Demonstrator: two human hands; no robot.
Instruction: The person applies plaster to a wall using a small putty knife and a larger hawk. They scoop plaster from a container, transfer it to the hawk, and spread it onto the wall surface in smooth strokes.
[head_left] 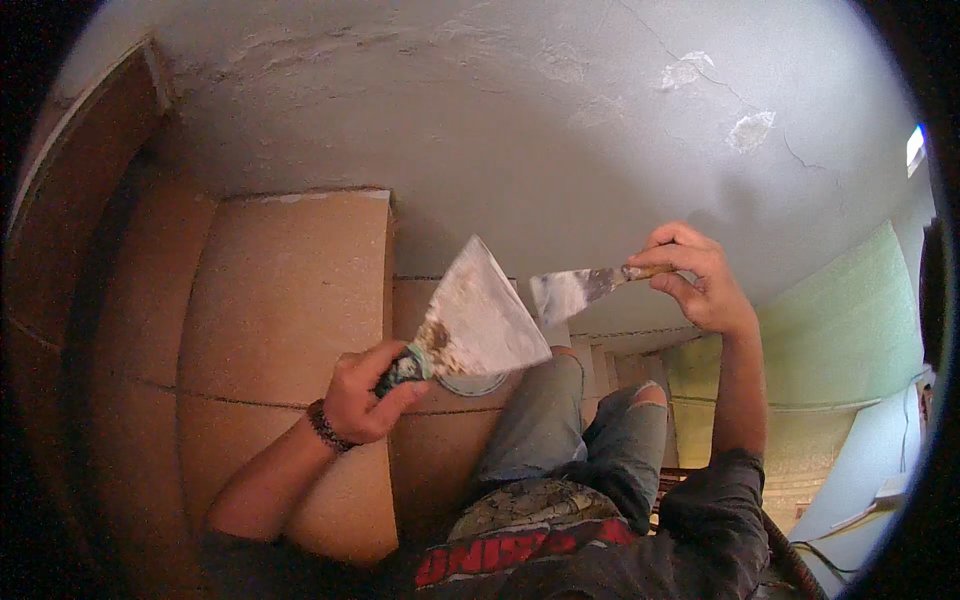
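My left hand (375, 400) grips the green handle of a wide putty knife (486, 315), whose broad triangular blade is smeared with pale material and brown stains. To its right, my right hand (690, 270) holds a narrower putty knife (565, 295) by its wooden handle, its whitish-coated blade pointing left toward the wide blade, with a small gap showing between them. A round light container (470, 383) is partly hidden below the wide blade.
A grey plastered wall (480, 110) with cracks and patches fills the upper view. Brown board panels (280, 270) lie left and below. A pale green sheet (830, 320) is at right, near cables (840, 560). My jeans-clad legs (530, 420) show below the knives.
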